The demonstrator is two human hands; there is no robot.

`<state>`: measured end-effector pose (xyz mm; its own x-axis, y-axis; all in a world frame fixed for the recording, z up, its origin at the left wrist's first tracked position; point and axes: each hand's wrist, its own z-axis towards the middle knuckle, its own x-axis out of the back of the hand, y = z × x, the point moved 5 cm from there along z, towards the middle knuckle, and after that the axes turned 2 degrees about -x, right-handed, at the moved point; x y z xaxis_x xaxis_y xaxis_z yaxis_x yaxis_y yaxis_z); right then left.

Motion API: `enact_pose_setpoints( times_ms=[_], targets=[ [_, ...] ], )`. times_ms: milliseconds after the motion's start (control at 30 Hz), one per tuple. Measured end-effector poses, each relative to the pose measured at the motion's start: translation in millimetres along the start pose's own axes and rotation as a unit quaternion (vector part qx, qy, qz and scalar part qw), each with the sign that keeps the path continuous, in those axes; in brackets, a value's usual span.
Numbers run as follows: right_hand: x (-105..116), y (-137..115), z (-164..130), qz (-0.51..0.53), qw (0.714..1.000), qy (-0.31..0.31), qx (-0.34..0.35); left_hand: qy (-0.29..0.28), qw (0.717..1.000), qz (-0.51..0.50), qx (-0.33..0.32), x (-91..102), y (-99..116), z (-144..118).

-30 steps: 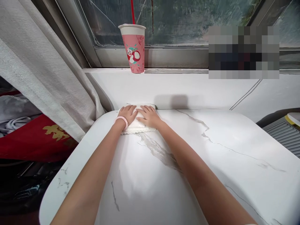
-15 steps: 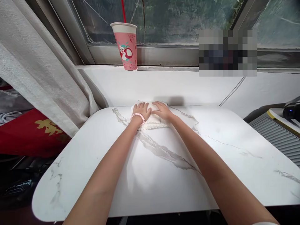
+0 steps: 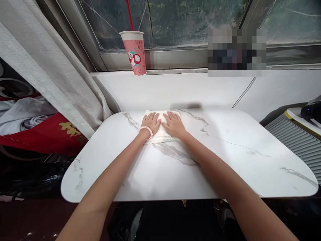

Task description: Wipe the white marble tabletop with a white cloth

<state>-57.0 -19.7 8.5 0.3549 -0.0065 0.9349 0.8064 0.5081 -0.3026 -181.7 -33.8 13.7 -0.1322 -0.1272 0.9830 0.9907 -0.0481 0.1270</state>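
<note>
While two bare forearms stretch across a white marble-patterned table, both hands lie flat on one folded white cloth at the table's far edge, close to the wall under the window. The left hand is spread open, palm down, fingers pressed on the cloth's left half — gripping nothing. The right hand lies just beside it in the same way, palm down and fingers extended on the right half; the two hands nearly touch at the thumbs. One pink coiled band circles the left wrist. The cloth's scalloped near edge shows below the hands. On the sill stands one pink paper cup with a red straw — well apart from the hands. One grey curtain hangs at the left, above a red fabric with gold lettering. A grey ribbed surface sits at the right.
</note>
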Motion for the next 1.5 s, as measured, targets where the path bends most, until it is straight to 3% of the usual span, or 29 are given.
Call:
enact_pose_setpoints(
  times_ms=[367,633,833,1133,1333,1500],
  targets=[
    [13,-34,-135,0.003,0.999,0.026,0.021,0.014,0.999,-0.012,-0.03,8.1,42,-130],
    [24,-36,-182,-0.006,1.0,0.017,0.022,0.011,0.999,-0.029,-0.031,10.6,68,-170],
    [32,-24,-193,-0.008,1.0,0.013,0.019,0.014,0.999,-0.036,-0.025,6.8,85,-174],
    [51,24,-212,-0.037,0.999,0.032,-0.004,0.016,0.993,-0.061,-0.099,3.0,142,-161],
    [52,30,-204,-0.04,0.999,0.027,0.016,0.027,0.99,-0.062,-0.123,-3.0,133,-155],
    [47,47,-158,-0.027,0.999,0.027,0.026,-0.001,0.995,-0.049,-0.088,-6.7,121,-110]
  ],
)
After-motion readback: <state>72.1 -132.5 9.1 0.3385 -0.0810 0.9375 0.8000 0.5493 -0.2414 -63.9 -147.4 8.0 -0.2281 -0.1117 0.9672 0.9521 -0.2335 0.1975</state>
